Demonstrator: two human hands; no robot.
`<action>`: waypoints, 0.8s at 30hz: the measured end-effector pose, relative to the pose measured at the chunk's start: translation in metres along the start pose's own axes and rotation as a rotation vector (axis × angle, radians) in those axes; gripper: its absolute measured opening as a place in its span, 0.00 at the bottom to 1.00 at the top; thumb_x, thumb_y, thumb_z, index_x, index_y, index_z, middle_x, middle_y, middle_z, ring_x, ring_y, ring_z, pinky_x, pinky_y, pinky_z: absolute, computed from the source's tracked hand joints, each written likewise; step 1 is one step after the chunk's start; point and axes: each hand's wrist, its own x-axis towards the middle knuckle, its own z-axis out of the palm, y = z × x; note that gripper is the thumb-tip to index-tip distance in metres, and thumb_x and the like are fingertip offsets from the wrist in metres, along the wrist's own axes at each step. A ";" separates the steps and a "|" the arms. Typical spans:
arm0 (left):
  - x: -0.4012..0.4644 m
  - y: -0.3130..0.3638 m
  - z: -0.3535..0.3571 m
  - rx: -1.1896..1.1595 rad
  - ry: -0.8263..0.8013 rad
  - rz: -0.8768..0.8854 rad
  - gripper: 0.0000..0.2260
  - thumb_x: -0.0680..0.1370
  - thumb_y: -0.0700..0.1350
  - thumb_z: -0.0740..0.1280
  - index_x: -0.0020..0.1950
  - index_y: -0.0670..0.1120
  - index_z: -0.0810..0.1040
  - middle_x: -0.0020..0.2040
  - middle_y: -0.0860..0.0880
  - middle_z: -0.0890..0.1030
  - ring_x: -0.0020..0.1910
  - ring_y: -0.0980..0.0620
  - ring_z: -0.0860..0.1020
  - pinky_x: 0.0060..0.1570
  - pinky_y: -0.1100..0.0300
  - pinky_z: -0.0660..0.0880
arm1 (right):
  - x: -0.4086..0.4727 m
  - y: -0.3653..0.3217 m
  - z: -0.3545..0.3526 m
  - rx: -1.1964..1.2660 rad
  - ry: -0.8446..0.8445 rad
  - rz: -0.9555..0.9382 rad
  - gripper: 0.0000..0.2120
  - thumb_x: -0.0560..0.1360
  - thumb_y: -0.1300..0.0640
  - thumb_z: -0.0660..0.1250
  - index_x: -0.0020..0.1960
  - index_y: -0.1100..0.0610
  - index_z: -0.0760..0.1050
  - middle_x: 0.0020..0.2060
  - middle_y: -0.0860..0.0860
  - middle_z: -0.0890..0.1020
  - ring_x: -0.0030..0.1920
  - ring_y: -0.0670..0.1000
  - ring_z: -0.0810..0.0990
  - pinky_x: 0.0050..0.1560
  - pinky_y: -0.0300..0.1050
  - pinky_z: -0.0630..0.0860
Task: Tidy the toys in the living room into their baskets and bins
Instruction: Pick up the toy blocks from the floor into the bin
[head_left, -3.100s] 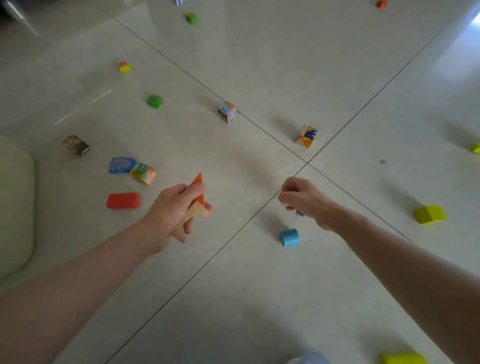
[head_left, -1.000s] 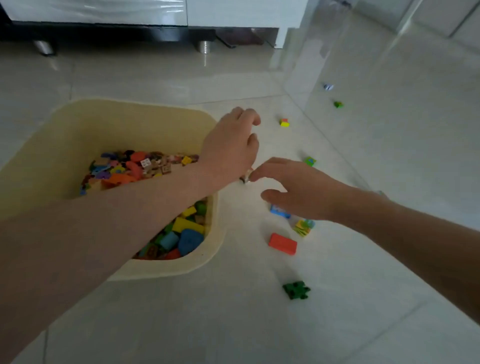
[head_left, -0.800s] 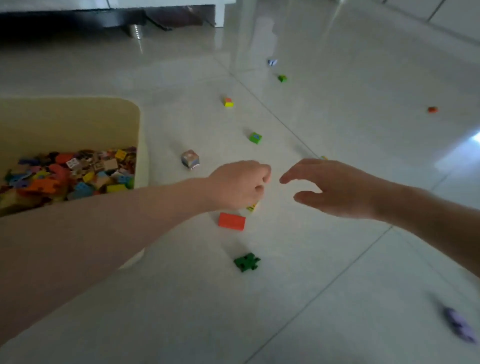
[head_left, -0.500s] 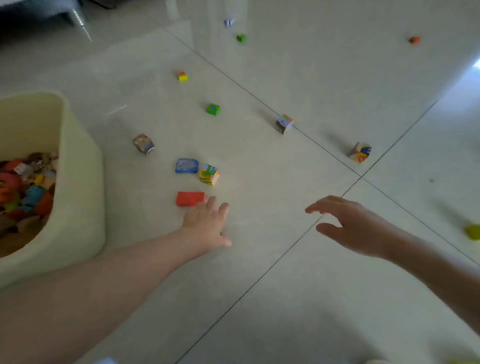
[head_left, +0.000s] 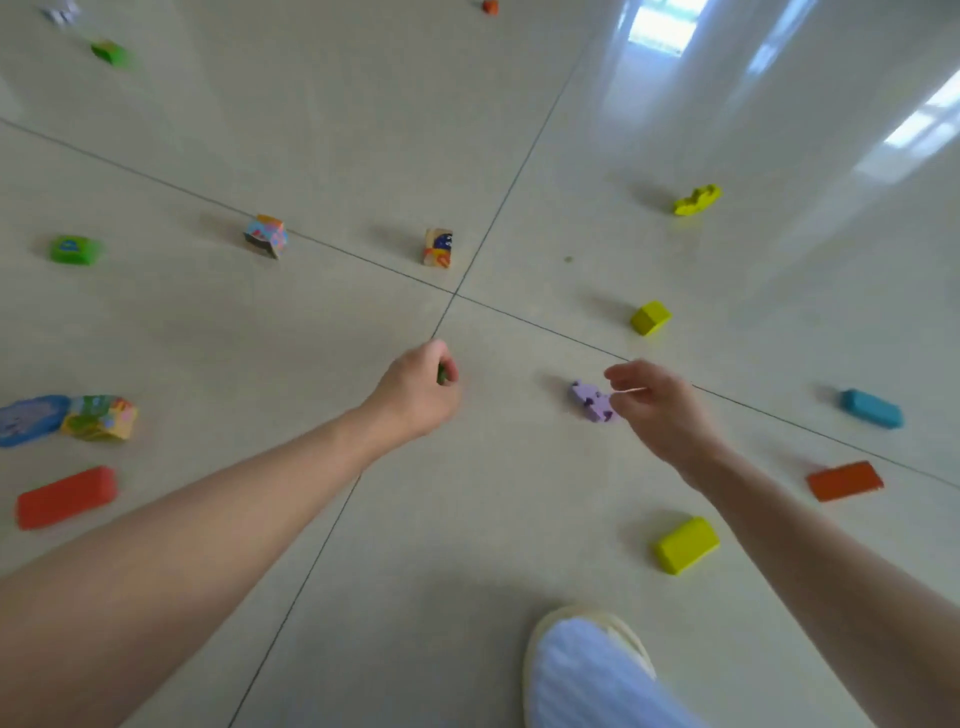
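Toys lie scattered on the pale tiled floor. My left hand (head_left: 421, 389) is curled, and a small dark green piece (head_left: 441, 374) shows between its fingers. My right hand (head_left: 660, 410) hovers low with thumb and forefinger apart, their tips at the right edge of a purple puzzle piece (head_left: 589, 401) flat on the floor. I cannot tell whether they touch it. Close to that hand lie a yellow block (head_left: 650, 317) and a second yellow block (head_left: 685, 544). No basket or bin is in view.
Right: a blue block (head_left: 871, 409), a red block (head_left: 845, 480), a yellow shaped piece (head_left: 697, 199). Ahead: two picture cubes (head_left: 438, 248) (head_left: 266, 236). Left: a green block (head_left: 75, 250), a red block (head_left: 65, 496), a blue cloud piece (head_left: 31, 420), another picture cube (head_left: 98, 418). My slippered foot (head_left: 587, 670) is at the bottom.
The view has swung right and the cream bin has left the frame. My left hand, spread flat before, is now curled on a green piece. My right hand has dropped to the purple piece.
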 end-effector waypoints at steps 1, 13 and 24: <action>0.003 0.013 0.009 0.025 -0.026 0.053 0.05 0.74 0.36 0.59 0.42 0.45 0.69 0.33 0.50 0.71 0.37 0.46 0.74 0.38 0.56 0.72 | 0.002 0.009 -0.004 -0.048 0.019 0.025 0.14 0.73 0.65 0.63 0.57 0.57 0.76 0.50 0.53 0.77 0.44 0.50 0.75 0.48 0.43 0.71; 0.012 0.031 0.065 0.009 -0.115 0.106 0.04 0.75 0.39 0.62 0.47 0.47 0.70 0.33 0.53 0.71 0.36 0.48 0.70 0.29 0.67 0.65 | 0.035 0.027 0.017 -0.549 -0.207 -0.168 0.18 0.74 0.50 0.67 0.62 0.52 0.70 0.55 0.53 0.70 0.59 0.56 0.70 0.50 0.45 0.69; -0.023 0.080 0.144 0.331 -0.487 0.388 0.17 0.75 0.58 0.64 0.57 0.48 0.71 0.50 0.49 0.74 0.49 0.47 0.75 0.47 0.58 0.67 | -0.010 0.071 -0.058 0.479 -0.108 0.352 0.07 0.75 0.67 0.58 0.41 0.59 0.71 0.33 0.55 0.71 0.30 0.50 0.73 0.32 0.39 0.77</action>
